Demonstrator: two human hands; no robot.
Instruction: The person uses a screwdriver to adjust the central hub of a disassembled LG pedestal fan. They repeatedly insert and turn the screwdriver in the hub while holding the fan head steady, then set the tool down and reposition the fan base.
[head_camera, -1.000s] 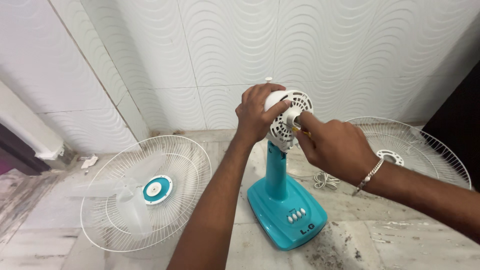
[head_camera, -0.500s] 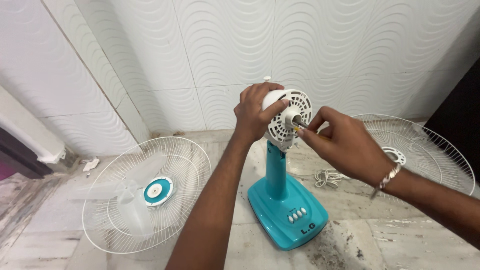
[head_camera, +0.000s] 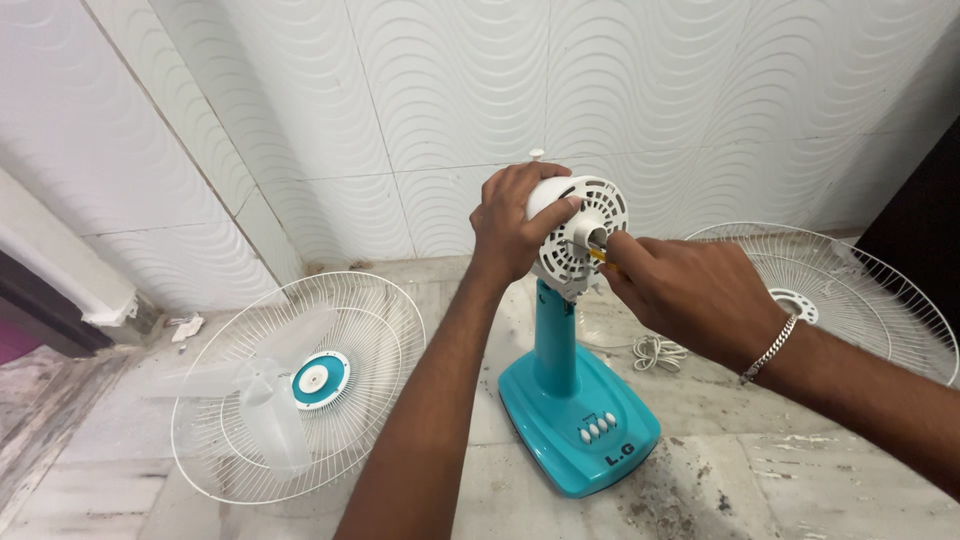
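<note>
Currently, head view: the left hand (head_camera: 515, 222) is wrapped around the white motor housing (head_camera: 580, 232) of a table fan, fingers curled over its top and rear, thumb along the front edge. The housing sits atop a teal column (head_camera: 555, 338) rising upright from a teal base (head_camera: 580, 420) with a row of small white push buttons. The base stands on the pale marble floor (head_camera: 760, 490), roughly centre frame.

The right hand (head_camera: 685, 292) is closed in a pinch on a small yellow-tipped tool (head_camera: 598, 255), whose tip meets the hub at the centre of the housing's vented face. What kind of tool it is cannot be told; most of it is hidden in the fingers. A metal chain bracelet (head_camera: 768, 348) circles the right wrist.

Left of the base, well apart, a white wire guard (head_camera: 300, 385) lies on the floor with a translucent blade (head_camera: 265, 400) and a teal-and-white centre cap inside it. Right of the hands, a second white wire guard (head_camera: 850, 295) lies on the floor. A coiled white cord (head_camera: 655, 352) lies between the column and that guard. Wavy white wall tiles (head_camera: 450, 90) fill the background.
</note>
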